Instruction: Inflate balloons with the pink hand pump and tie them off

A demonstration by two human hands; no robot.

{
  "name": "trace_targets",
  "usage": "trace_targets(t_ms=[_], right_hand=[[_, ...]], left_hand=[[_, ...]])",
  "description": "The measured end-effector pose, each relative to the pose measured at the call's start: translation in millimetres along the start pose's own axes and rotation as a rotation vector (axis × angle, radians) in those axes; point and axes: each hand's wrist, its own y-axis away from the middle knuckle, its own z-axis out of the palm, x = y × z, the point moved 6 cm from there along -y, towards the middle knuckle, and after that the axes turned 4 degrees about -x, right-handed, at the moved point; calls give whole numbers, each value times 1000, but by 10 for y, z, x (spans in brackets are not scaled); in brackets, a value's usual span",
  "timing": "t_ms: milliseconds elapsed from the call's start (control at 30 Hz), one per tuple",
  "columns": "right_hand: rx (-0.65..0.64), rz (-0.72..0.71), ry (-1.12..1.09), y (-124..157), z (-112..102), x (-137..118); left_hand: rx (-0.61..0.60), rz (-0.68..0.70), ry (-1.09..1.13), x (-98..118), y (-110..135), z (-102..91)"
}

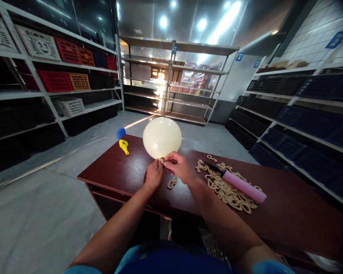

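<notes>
A cream-coloured inflated balloon (162, 137) stands over the dark red table (108, 169), its neck towards me. My left hand (154, 174) is closed, its thumb and fingers pinching the balloon's neck. From the right, my right hand (179, 166) pinches at the same neck with thumb and forefinger. The knot or opening itself is mostly hidden by the fingers. Just below my hands lies a small loose piece of beige curled strips (172, 183). Farther right, a pink balloon pump (242, 185) with a black tip rests on a heap of beige curled pieces (220, 189).
At the table's far left corner lie a yellow uninflated balloon (124, 147) and a blue round thing (121, 133). Shelves with coloured crates (55, 81) stand on the left, dark crates (308, 118) on the right. A metal rack (173, 72) is at the back.
</notes>
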Motion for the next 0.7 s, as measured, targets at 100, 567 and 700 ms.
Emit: trace_targets(t_ms=[100,567,700], right_hand=[[-51,94,-86,-6,-1,41],[130,101,3,46,-19,170],[248,82,42,16,-42,280]], left_hand=[[-27,8,-27,-13,34,2],[-268,-92,416,-40,87,227],[-315,-134,608,-33,83,284]])
